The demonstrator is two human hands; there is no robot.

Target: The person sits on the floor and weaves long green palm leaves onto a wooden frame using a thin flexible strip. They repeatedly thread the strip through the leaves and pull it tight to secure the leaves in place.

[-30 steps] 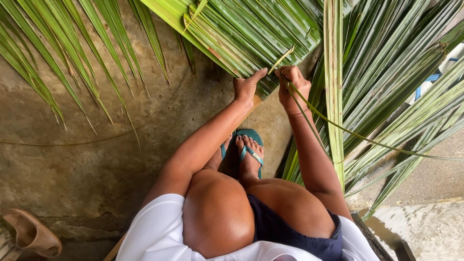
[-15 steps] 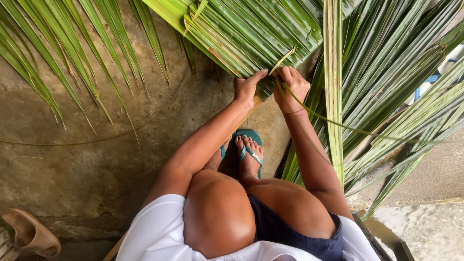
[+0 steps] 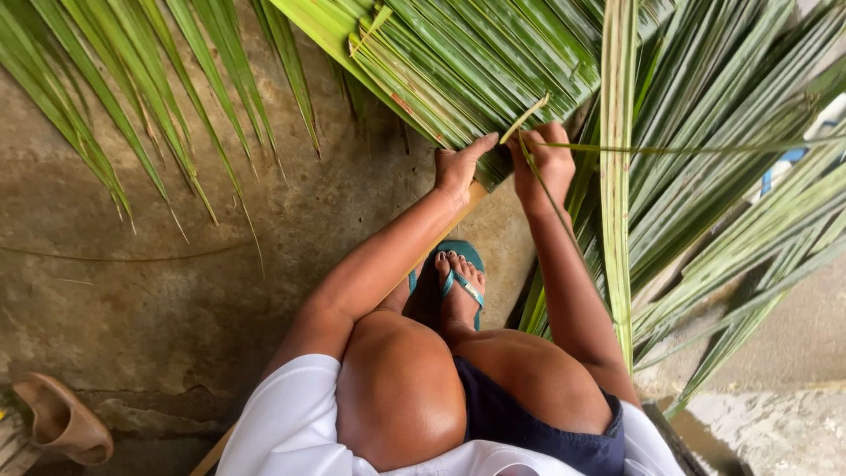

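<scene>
Head view looks straight down on a seated person working a palm frond (image 3: pixel 476 62) that lies on the concrete floor (image 3: pixel 176 264). Its thick midrib runs diagonally from the upper left edge of the picture down toward the person's hands, and its leaflets are folded flat across it, slanting up to the right. One thin leaflet strip (image 3: pixel 687 148) stretches almost level from the right hand out to the right edge, with its short tip poking up to the left above the knuckles. More loose leaflets fan out at upper left and at right, many cut off by the picture's border, and one broad leaflet hangs nearly vertical just right of the right arm.

The left hand (image 3: pixel 458 166) rests on the lower edge of the folded leaflets, fingers curled under and thumb stretched along the top, pressing them down. The right hand (image 3: pixel 545 159) is clenched around the thin strip; its fingertips are hidden behind the knuckles. A teal sandal (image 3: pixel 465 280) sits below the hands, and a brown shoe (image 3: pixel 62 421) lies at lower left, partly cut off.
</scene>
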